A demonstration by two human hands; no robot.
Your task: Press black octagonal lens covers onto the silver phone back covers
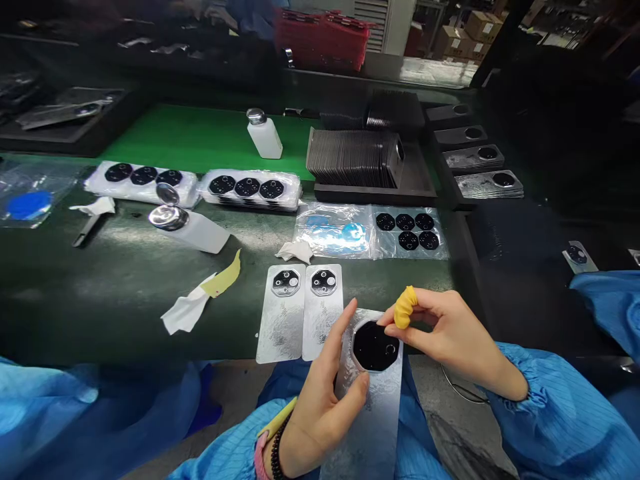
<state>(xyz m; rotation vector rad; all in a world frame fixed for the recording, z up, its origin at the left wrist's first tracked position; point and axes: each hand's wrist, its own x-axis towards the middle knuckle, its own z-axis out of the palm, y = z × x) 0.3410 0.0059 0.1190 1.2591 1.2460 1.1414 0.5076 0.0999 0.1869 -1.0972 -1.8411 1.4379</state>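
Head view: the silver panel was at six o'clock, its black octagon set toward the panel's twelve-o'clock end. The left hand gripped the panel at its nine-o'clock edge, thumb on the face, index finger extended. The right hand, wearing a yellow finger cot, had its fingertips drawn together at the octagon's one-o'clock rim; whether anything was pinched between them could not be told. Two similar panels lay side by side at ten o'clock from the held panel, a white bottle with raised lid farther out, and upright dark plates at twelve.
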